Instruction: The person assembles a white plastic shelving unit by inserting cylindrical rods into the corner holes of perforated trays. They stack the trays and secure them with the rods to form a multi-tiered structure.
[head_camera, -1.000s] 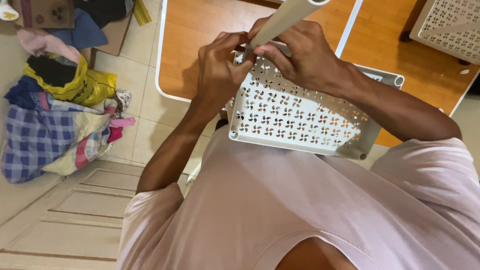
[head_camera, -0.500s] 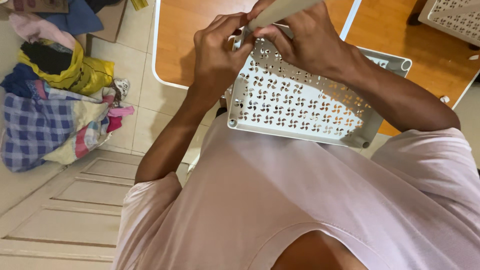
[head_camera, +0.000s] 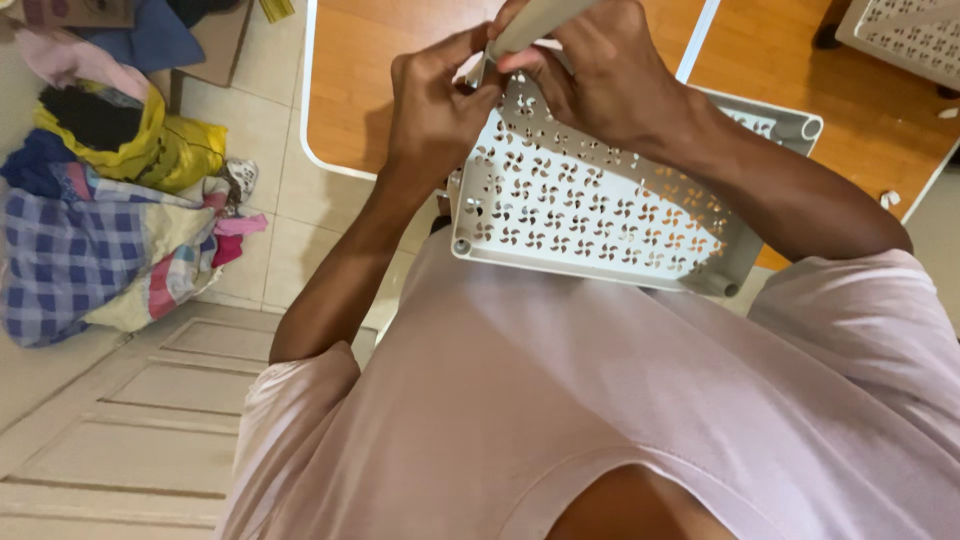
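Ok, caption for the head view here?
Both hands, left hand and right hand, fit a pale tube into the corner of a perforated white plastic shelf panel over an orange table.

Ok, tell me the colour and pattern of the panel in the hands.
Pale grey panel with rows of pinwheel-shaped cut-outs, seen in the head view.

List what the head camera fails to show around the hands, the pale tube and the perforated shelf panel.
- Joint between tube and shelf panel: hidden by the left hand and right hand in the head view.
- Tube's upper end: cut off by the top edge.
- Second panel: cropped at the top right corner.
- Panel's near edge: partly covered by the pink shirt.
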